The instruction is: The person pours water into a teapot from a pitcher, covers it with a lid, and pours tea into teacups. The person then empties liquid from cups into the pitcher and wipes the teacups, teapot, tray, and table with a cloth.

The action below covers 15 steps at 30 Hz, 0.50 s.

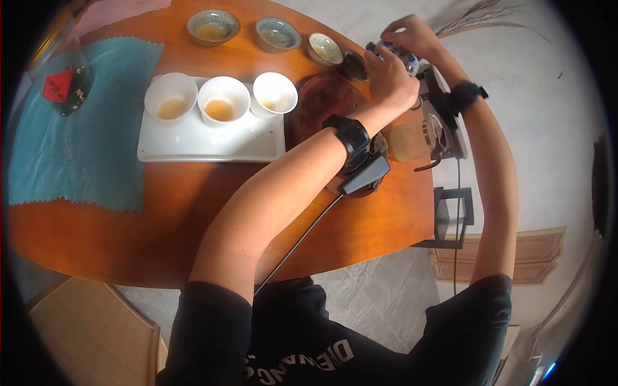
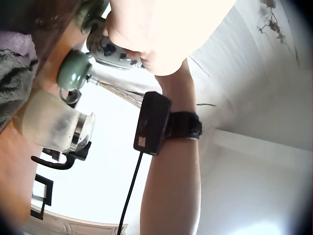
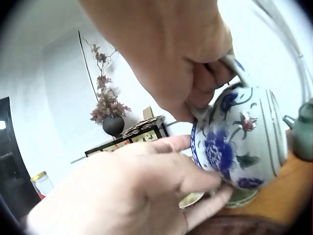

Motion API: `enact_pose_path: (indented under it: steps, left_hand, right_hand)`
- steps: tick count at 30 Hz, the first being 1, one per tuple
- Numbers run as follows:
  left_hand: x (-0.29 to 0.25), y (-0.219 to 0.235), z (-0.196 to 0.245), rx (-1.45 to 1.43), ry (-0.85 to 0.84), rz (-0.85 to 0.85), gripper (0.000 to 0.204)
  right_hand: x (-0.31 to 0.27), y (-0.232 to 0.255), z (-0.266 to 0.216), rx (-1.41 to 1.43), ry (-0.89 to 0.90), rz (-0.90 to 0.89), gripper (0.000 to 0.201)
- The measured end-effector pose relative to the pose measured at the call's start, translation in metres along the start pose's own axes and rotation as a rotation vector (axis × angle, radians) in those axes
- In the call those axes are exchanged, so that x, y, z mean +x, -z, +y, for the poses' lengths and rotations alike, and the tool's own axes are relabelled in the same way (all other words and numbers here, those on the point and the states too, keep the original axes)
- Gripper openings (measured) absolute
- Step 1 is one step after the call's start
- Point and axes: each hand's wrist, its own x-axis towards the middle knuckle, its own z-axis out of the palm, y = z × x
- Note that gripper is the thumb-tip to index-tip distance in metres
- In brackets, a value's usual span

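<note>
A white porcelain pot [image 3: 244, 142] with blue and red flowers hangs tilted between both hands at the far right of the table. Curled fingers of my right hand [image 1: 412, 37] grip its handle, which shows best in the right wrist view. My left hand [image 1: 394, 80] holds the pot's body, thumb on one side and fingers below; in the left wrist view this hand [image 2: 151, 39] hides much of it. Close by are a small dark bowl [image 1: 354, 66], a round red-brown tray [image 1: 322, 106] and a green teapot [image 2: 73, 68].
A glass pitcher [image 1: 409, 140] of pale liquid stands near the right edge. A white tray [image 1: 212, 151] bears three white cups [image 1: 170, 96] with amber liquid. Behind are three patterned bowls [image 1: 277, 35]. A blue cloth [image 1: 103, 148] and a glass jar [image 1: 67, 83] lie left.
</note>
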Motion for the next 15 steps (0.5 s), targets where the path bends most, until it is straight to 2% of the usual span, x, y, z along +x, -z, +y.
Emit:
enact_pose_path:
  steps: [2,3,4,6,7,8,10,11,12,14,15]
  left_hand:
    - [-0.005,-0.002,0.000,0.115,-0.173,0.075,0.065]
    - [-0.007,-0.003,-0.001,0.203,-0.269,0.124,0.060]
    - [-0.007,0.003,0.002,0.201,-0.263,0.134,0.060]
    - [-0.010,0.016,0.016,0.357,-0.413,-0.112,0.058]
    - [-0.015,0.016,0.020,0.450,-0.530,-0.037,0.051]
    - [-0.017,0.018,0.026,0.460,-0.531,-0.042,0.051]
    - [-0.022,0.019,0.042,0.630,-0.616,-0.155,0.042]
    - [-0.025,0.017,0.048,0.680,-0.631,-0.127,0.033]
    - [-0.031,0.023,0.061,0.699,-0.638,-0.142,0.033]
    - [-0.047,0.050,0.090,0.903,-0.569,-0.425,0.033]
    - [-0.053,0.052,0.084,0.908,-0.666,-0.273,0.031]
  right_hand:
    - [-0.022,0.001,0.021,0.141,0.131,0.128,0.031]
    - [-0.038,-0.004,0.027,0.240,0.047,0.227,0.032]
    - [-0.059,-0.010,0.029,0.338,-0.041,0.326,0.033]
    - [-0.100,-0.020,0.026,0.535,-0.269,0.474,0.030]
    - [-0.121,-0.030,0.023,0.727,-0.338,0.524,0.028]
    - [-0.140,-0.039,0.019,0.922,-0.406,0.572,0.025]
    - [-0.162,-0.054,-0.036,1.212,-0.480,0.824,0.022]
    - [-0.172,-0.058,-0.053,1.307,-0.536,0.858,0.020]
    - [-0.188,-0.081,-0.021,1.335,-0.410,0.805,0.018]
    - [-0.198,-0.100,-0.045,1.463,-0.385,0.823,0.015]
    - [-0.195,-0.105,-0.064,1.494,-0.453,0.862,0.013]
